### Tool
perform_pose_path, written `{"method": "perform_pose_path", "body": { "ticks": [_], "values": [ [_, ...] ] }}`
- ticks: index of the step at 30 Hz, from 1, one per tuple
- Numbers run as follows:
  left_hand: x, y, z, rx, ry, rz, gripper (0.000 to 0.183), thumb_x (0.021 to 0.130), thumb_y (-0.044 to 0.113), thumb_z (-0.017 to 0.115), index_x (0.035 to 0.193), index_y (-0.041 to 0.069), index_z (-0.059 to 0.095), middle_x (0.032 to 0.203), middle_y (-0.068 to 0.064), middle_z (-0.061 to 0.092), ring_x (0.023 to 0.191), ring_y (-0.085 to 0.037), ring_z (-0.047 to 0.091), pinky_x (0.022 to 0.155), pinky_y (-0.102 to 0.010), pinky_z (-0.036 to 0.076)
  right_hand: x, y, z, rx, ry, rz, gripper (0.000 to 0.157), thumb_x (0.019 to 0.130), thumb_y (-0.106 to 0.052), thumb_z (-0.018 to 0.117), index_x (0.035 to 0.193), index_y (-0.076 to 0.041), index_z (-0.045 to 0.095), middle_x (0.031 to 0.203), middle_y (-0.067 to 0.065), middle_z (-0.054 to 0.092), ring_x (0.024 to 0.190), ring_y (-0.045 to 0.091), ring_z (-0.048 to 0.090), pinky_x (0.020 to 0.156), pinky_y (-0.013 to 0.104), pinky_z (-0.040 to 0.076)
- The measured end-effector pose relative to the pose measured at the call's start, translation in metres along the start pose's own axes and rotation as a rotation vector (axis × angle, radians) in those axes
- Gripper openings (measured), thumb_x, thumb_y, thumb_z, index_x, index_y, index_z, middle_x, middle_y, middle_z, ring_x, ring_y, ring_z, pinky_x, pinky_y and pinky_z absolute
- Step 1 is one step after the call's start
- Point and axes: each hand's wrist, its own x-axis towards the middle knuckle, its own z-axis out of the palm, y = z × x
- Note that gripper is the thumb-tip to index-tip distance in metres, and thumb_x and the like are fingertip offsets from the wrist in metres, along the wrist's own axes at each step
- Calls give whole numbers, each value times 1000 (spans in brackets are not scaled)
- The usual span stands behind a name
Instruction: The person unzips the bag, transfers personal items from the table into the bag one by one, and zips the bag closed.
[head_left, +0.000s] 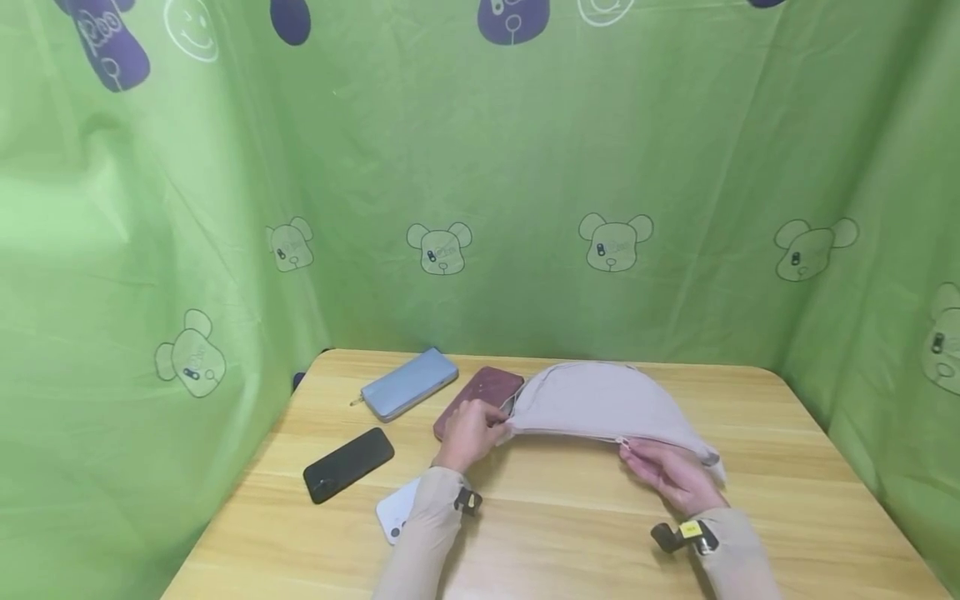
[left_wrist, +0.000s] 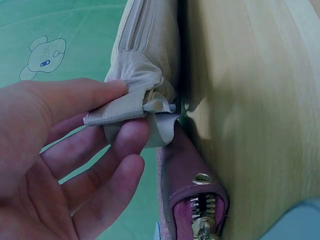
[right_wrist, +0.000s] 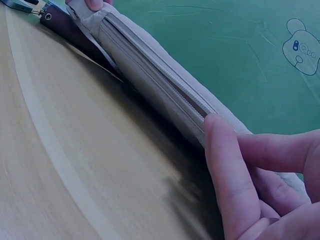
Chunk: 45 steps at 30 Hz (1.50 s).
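Note:
A pale crescent-shaped zip bag [head_left: 600, 400] is held with its zipped edge toward me. My left hand [head_left: 468, 435] pinches the fabric tab [left_wrist: 120, 107] at its left end between thumb and fingers. At the zipper's pull [head_left: 622, 442], toward the bag's right part, my right hand [head_left: 670, 473] pinches with thumb and forefinger. In the right wrist view the two rows of zipper teeth [right_wrist: 160, 75] run from the left end to my fingertips, with a dark gap between them near the fingers. The pull itself is hidden by the fingers there.
A burgundy zip wallet [head_left: 489, 385] lies behind my left hand, against the bag's left end. Farther left are a light blue wallet [head_left: 412, 385] and a black phone [head_left: 348, 465]. A white phone [head_left: 396, 510] is partly under my left forearm. Green curtains [head_left: 525, 167] enclose the wooden table [head_left: 570, 542].

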Motion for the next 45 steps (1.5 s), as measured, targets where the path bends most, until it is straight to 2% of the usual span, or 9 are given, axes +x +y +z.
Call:
{"method": "perform_pose_path", "body": {
  "ticks": [8, 16, 27, 35, 45],
  "values": [
    [1, 0, 1, 5, 0, -1, 14, 87, 28, 83, 99, 22, 84, 99, 3, 82, 84, -13, 75, 64, -25, 53, 0, -1, 1, -5, 45, 4, 34, 106, 5, 43, 103, -4, 76, 104, 12, 79, 101, 18, 78, 99, 27, 59],
    [0, 0, 2, 10, 2, 2, 13, 86, 27, 82, 98, 22, 84, 99, 4, 82, 83, -13, 75, 63, -24, 52, 0, 0, -1, 6, 34, 1, 37, 106, 6, 41, 103, -3, 76, 104, 13, 79, 102, 19, 78, 100, 27, 58],
    [0, 2, 1, 10, 0, -1, 13, 87, 27, 82, 98, 22, 84, 100, 3, 82, 84, -14, 75, 63, -24, 52, 0, 0, 0, -21, 60, -5, 36, 106, 6, 42, 101, -4, 77, 102, 11, 80, 99, 17, 78, 97, 26, 60],
    [-1, 2, 0, 8, -3, -12, 13, 86, 28, 82, 98, 23, 84, 100, 3, 82, 79, -11, 71, 60, -23, 48, 0, -1, 2, -39, 85, -14, 35, 105, 6, 44, 100, -5, 77, 101, 10, 80, 99, 17, 78, 97, 26, 60],
    [-2, 1, 0, 22, 7, -12, 13, 87, 28, 82, 99, 22, 84, 101, 3, 82, 85, -14, 75, 65, -26, 54, -4, -5, 3, -27, 110, 3, 32, 105, 5, 46, 101, -6, 76, 103, 10, 79, 101, 17, 77, 99, 27, 59]
  ]
}}
